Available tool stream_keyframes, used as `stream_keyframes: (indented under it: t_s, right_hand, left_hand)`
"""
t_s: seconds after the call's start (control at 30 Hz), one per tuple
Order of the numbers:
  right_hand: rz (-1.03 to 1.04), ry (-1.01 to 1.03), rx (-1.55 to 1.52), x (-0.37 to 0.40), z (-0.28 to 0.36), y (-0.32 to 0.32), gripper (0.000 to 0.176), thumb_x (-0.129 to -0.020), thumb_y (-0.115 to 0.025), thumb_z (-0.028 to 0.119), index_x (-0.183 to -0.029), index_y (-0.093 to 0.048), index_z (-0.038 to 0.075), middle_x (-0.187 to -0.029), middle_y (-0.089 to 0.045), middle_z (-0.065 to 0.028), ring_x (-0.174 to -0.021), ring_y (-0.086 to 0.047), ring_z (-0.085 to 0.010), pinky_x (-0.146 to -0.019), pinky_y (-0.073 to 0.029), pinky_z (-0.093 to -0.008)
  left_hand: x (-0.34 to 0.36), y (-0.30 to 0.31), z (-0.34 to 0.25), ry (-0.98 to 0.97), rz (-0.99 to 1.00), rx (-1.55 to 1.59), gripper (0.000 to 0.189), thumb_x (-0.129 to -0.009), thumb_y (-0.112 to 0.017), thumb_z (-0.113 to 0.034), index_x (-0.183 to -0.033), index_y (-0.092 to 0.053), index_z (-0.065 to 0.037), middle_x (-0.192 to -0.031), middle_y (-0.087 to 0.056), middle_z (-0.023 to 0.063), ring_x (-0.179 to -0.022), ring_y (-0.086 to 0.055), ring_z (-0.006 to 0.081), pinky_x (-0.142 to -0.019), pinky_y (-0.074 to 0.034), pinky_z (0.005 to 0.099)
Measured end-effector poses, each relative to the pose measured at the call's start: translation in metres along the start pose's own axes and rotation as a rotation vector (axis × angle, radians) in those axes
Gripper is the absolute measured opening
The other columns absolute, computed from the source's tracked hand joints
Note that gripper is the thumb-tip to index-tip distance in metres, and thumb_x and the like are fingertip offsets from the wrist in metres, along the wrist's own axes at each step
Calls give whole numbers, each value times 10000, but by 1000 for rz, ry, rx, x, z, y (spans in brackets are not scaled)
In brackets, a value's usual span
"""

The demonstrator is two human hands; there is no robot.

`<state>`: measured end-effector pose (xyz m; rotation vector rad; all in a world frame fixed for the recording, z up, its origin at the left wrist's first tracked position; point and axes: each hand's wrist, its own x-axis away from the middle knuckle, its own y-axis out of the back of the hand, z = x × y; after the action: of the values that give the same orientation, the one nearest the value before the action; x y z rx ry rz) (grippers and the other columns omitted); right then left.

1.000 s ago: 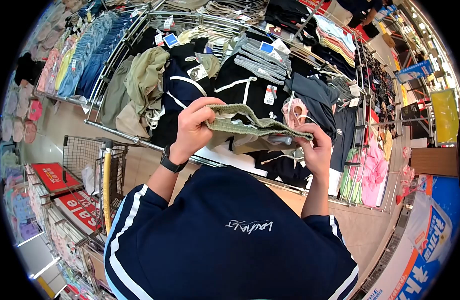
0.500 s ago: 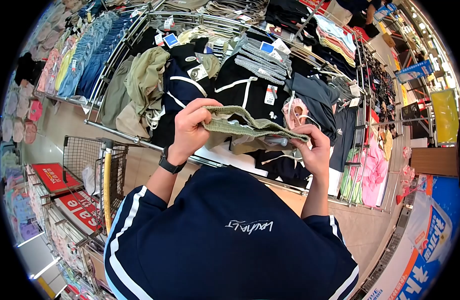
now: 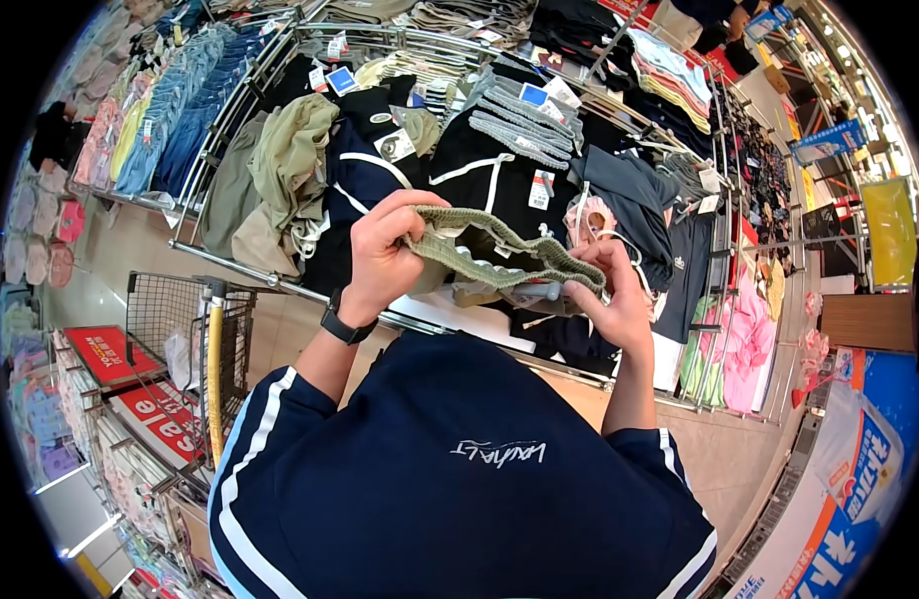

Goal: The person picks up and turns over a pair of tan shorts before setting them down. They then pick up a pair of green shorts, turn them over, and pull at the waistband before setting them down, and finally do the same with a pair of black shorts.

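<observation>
Stretched between my hands is the ribbed elastic waistband of an olive-green pair of trousers, its opening facing up toward me. My left hand, with a dark watch on its wrist, is closed around the waistband's left end. At the right end my right hand pinches the band between thumb and fingers. A small grey plastic piece shows at the band's lower edge near the right thumb. Most of the trousers' legs are hidden below the waistband.
A metal-railed display table holds piled clothes: olive garments, black trousers with white stripes and grey folded knits. A shopping cart stands at left, beside red sale signs. Pink garments hang at right.
The waistband has tilted and opened wider, showing more of its inside. My right hand has shifted slightly down and inward, its fingers changing their hold. The left hand has barely moved.
</observation>
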<state>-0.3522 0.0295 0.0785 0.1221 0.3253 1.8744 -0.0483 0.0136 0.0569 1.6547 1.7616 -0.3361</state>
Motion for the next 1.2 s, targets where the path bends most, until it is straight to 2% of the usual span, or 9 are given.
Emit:
stream_keyframes:
  t_s: [0.27, 0.37, 0.53, 0.6, 0.73, 0.8, 0.97, 1.1, 1.2]
  right_hand:
    - [50, 284, 350, -9, 11, -6, 309, -807, -658, -14, -1109, -641, 50, -975, -627, -103, -862, -630, -211, -768, -499, -303]
    - [114, 135, 373, -5, 13, -3, 228, -808, -665, 23, -1034, -678, 54, -894, -642, -99, -744, -599, -228, -651, -467, -315]
    - [110, 86, 350, -5, 11, -6, 170, -806, -683, 55, -975, -681, 38, -823, -643, -82, -687, -579, -201, -589, -430, -296]
    - [75, 74, 336, -6, 14, -7, 150, -802, -688, 55, -951, -680, 33, -817, -647, -78, -673, -584, -185, -591, -432, -288]
    - [99, 82, 295, -7, 18, -17, 147, -803, -693, 65, -946, -684, 32, -805, -646, -71, -668, -591, -182, -603, -440, -278]
    - [148, 83, 289, -7, 23, -22, 150, -802, -697, 72, -947, -686, 30, -801, -646, -72, -673, -596, -183, -607, -445, -280]
    - [148, 0, 321, -5, 15, -19, 217, -783, -741, 175, -937, -694, 30, -789, -637, -91, -672, -597, -219, -618, -458, -307]
    - [266, 8, 491, -5, -2, -9, 314, -755, -777, 286, -922, -698, 32, -748, -590, -93, -669, -565, -259, -620, -453, -340]
    - [286, 40, 476, -8, -22, -7, 339, -753, -790, 315, -889, -689, 21, -795, -552, -93, -751, -550, -243, -668, -443, -346]
  left_hand:
    - [-3, -2, -1, -11, -6, 8, 345, -672, -668, 137, -670, -368, -33, -955, -683, 156, -787, -651, 208, -695, -514, 272]
    - [-2, -1, 0, 45, -29, 14, 304, -680, -610, 153, -692, -366, -27, -944, -682, 147, -798, -631, 183, -705, -493, 257]
    - [1, -8, 19, 538, 129, -79, 204, -664, -446, 129, -807, -456, -16, -1016, -645, 131, -901, -595, 205, -791, -457, 266]
    - [9, -20, 26, 145, 134, -222, 256, -646, -472, 78, -875, -527, -24, -1128, -609, 141, -1052, -567, 292, -943, -429, 351]
    - [8, -44, -12, -12, 394, 11, 465, -662, -545, 21, -1120, -577, -49, -1242, -569, 125, -1176, -499, 339, -1082, -322, 443]
    - [14, -52, -16, 85, 551, 132, 432, -771, -668, -67, -1192, -575, -49, -1185, -611, 124, -1117, -553, 316, -1001, -396, 404]
    - [23, -61, 22, 282, 797, 256, 172, -817, -654, -96, -968, -647, -14, -814, -658, 127, -679, -606, 248, -627, -461, 324]
    - [12, -44, 15, 381, 616, 310, 98, -874, -596, -86, -873, -615, 11, -704, -564, 95, -625, -513, 161, -600, -430, 293]
    - [14, -36, 40, 481, 470, 684, 254, -1012, -479, -207, -974, -603, 11, -853, -614, -17, -755, -548, 57, -707, -450, 221]
